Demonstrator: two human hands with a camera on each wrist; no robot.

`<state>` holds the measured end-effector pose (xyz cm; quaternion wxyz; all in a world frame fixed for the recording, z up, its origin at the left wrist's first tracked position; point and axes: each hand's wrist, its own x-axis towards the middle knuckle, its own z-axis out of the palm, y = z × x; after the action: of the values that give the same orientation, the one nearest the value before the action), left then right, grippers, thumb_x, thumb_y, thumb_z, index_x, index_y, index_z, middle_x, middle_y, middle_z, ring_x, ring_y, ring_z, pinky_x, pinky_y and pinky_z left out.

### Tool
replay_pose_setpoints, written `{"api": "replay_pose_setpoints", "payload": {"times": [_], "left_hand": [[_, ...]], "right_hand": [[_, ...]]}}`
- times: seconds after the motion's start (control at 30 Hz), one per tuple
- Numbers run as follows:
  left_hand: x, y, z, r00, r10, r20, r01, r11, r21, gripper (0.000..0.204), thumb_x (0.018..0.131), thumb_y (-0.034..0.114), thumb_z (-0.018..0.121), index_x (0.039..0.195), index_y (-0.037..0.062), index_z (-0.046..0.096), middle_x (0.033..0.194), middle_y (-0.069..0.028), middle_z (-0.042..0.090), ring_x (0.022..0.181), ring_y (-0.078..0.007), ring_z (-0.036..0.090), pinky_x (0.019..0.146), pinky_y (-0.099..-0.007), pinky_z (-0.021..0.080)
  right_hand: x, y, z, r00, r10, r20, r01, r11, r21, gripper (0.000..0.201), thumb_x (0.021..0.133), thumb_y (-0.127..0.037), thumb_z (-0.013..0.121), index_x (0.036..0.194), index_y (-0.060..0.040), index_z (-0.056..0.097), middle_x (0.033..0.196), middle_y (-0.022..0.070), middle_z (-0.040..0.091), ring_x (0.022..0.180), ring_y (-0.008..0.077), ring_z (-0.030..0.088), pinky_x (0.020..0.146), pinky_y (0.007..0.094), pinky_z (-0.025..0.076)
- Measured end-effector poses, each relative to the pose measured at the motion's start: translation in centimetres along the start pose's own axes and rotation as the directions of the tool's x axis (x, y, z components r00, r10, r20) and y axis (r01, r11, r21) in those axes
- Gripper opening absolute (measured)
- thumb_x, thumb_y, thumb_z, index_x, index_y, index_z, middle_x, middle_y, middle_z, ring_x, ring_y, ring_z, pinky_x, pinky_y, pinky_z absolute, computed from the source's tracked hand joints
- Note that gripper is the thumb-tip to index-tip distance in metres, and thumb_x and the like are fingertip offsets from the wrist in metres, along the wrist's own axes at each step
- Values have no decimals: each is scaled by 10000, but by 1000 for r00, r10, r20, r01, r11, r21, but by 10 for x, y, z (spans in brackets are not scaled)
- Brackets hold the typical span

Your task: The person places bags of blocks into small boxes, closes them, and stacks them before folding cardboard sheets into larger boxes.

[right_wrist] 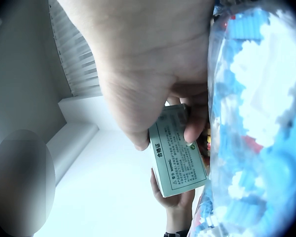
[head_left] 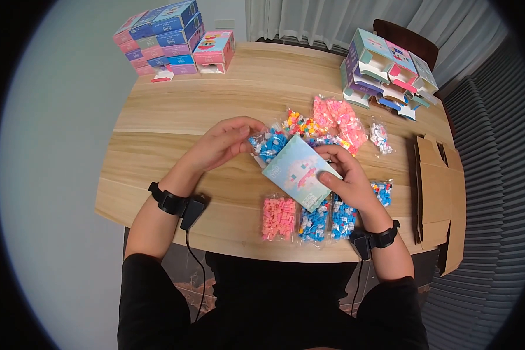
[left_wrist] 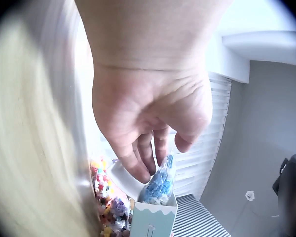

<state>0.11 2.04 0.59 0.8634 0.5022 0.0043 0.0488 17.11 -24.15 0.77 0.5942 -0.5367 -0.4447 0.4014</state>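
My right hand (head_left: 351,179) grips a small pale green cardboard box (head_left: 302,174), thumb on the printed face and fingers on the far side. The box is tilted, its open end toward the left hand. Out of that end sticks a clear bag of blue and white toy bricks (left_wrist: 160,183); its lower part is hidden inside. My left hand (head_left: 223,143) is at this bag, fingers loosely bent beside it and thumb apart from them in the left wrist view. Printed lettering covers the box's end panel (right_wrist: 180,158) in the right wrist view.
Bags of pink bricks (head_left: 278,218) and blue bricks (head_left: 314,223) lie along the near edge. Behind the box are more pink bags (head_left: 338,116) and a multicoloured bag (head_left: 302,123). Stacked boxes (head_left: 163,38) stand back left, opened boxes (head_left: 385,64) back right. Flattened cardboard (head_left: 434,192) lies right.
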Motion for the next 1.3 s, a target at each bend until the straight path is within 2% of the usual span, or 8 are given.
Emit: {"api": "replay_pose_setpoints", "payload": {"times": [0.1, 0.2, 0.3, 0.5, 0.6, 0.7, 1.0, 1.3], "left_hand": [[0, -2, -6, 1000, -6, 16, 0, 933, 359, 234, 964, 98, 569, 1179, 34, 635, 1113, -25, 574, 1048, -123, 551, 874, -260, 454], [3, -5, 3, 977, 98, 188, -168, 899, 403, 181, 949, 74, 579, 1098, 29, 671, 1155, -28, 555, 1064, -117, 539, 882, -263, 450], [2, -11, 1, 970, 97, 222, -192, 867, 460, 265, 936, 48, 582, 1199, 30, 608, 1177, -39, 543, 1066, -113, 533, 901, -260, 439], [9, -15, -3, 990, 125, -59, -104, 956, 274, 534, 947, 252, 592, 1390, 37, 383, 1299, -89, 511, 1171, -167, 518, 964, -312, 430], [6, -15, -2, 998, 42, -51, -45, 998, -48, 415, 993, 281, 512, 1307, 16, 457, 1128, -72, 585, 989, -144, 570, 837, -306, 473], [3, -18, -4, 1000, 28, 0, -27, 989, -147, 456, 995, 346, 500, 1287, -2, 465, 1083, -67, 597, 959, -149, 574, 853, -313, 465], [-1, -18, -4, 986, 7, 168, -1, 999, -40, 572, 937, 452, 583, 1279, 11, 462, 1140, -66, 561, 1000, -132, 539, 864, -314, 455], [2, -15, -1, 989, -7, 147, -14, 990, 137, 442, 934, 327, 631, 1247, 61, 468, 1190, -61, 546, 1086, -127, 523, 896, -288, 437]], "right_hand": [[-1, -2, 0, 1000, -2, 15, 1, 999, 32, 453, 913, -10, 603, 1335, 0, 440, 1227, 78, 554, 1033, 105, 589, 881, 258, 479], [-2, -2, -2, 999, 29, 37, -32, 997, 74, 483, 902, 17, 594, 1355, 0, 427, 1266, 84, 530, 1041, 101, 582, 883, 249, 472], [-3, -4, -3, 998, 44, 53, -49, 992, 113, 503, 890, 39, 585, 1364, -3, 420, 1280, 86, 521, 1064, 101, 567, 895, 247, 459], [-2, -4, -3, 999, 7, 42, -15, 981, 196, 491, 901, 4, 572, 1366, -17, 415, 1324, 106, 512, 1204, 156, 516, 992, 297, 419], [-3, -5, -5, 998, 8, 61, -23, 968, 249, 487, 904, -21, 581, 1363, -24, 417, 1346, 119, 504, 1255, 183, 488, 1036, 324, 393], [-4, -3, -6, 998, 0, 57, -17, 956, 292, 485, 901, -27, 588, 1358, -25, 423, 1344, 125, 508, 1264, 192, 481, 1052, 334, 378], [-2, 1, -4, 998, 16, 54, -30, 962, 273, 508, 898, 37, 560, 1382, -7, 415, 1360, 128, 504, 1284, 196, 474, 1058, 338, 390], [-2, -2, -4, 996, 19, 93, -38, 977, 210, 532, 885, 74, 543, 1394, 10, 403, 1362, 125, 499, 1264, 190, 499, 1044, 326, 413]]}}
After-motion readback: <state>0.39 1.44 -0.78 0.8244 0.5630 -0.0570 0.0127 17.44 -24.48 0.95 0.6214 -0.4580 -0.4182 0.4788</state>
